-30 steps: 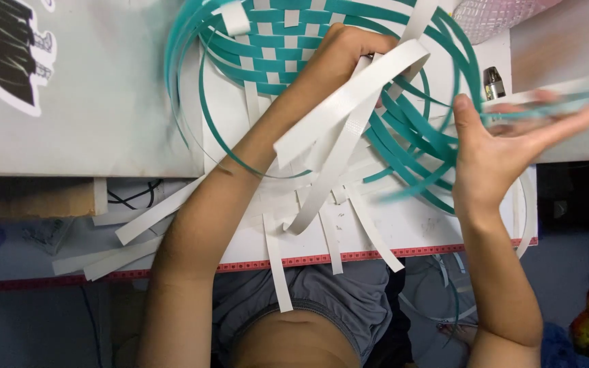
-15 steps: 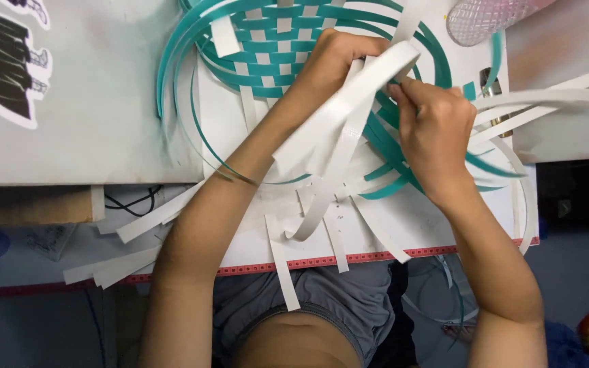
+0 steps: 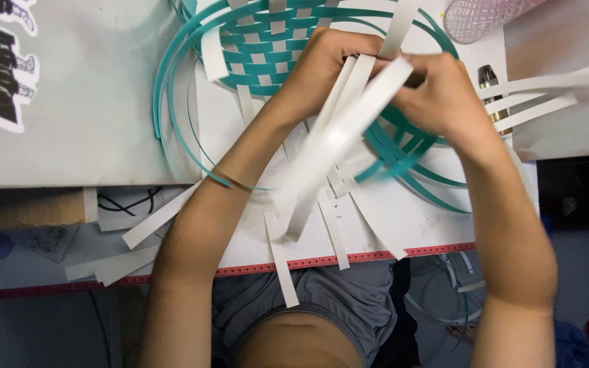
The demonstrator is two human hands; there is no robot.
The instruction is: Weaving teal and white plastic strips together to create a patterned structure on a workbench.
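A flat woven mat of teal and white strips [image 3: 267, 41] lies on the white board at the top centre, with long teal strips [image 3: 172, 102] looping out to the left and right. My left hand [image 3: 322, 68] presses on the weave's near edge and grips a bundle of white strips [image 3: 328, 143] that fans toward me. My right hand [image 3: 441, 95] meets it from the right, fingers closed on the same white strips near their upper end. More white strips [image 3: 547, 88] stick out to the right past my right hand.
A white board [image 3: 403, 232] with a red ruler edge lies under the work. A pink patterned cup [image 3: 478, 17] stands at the top right, a metal tool [image 3: 491, 78] beside it. Loose white strips [image 3: 124, 252] hang off the left. A grey surface with black prints fills the upper left.
My right hand came in from the right, where it was held open among teal strips, and closed on the white strips next to my left hand. The bundle has shifted.
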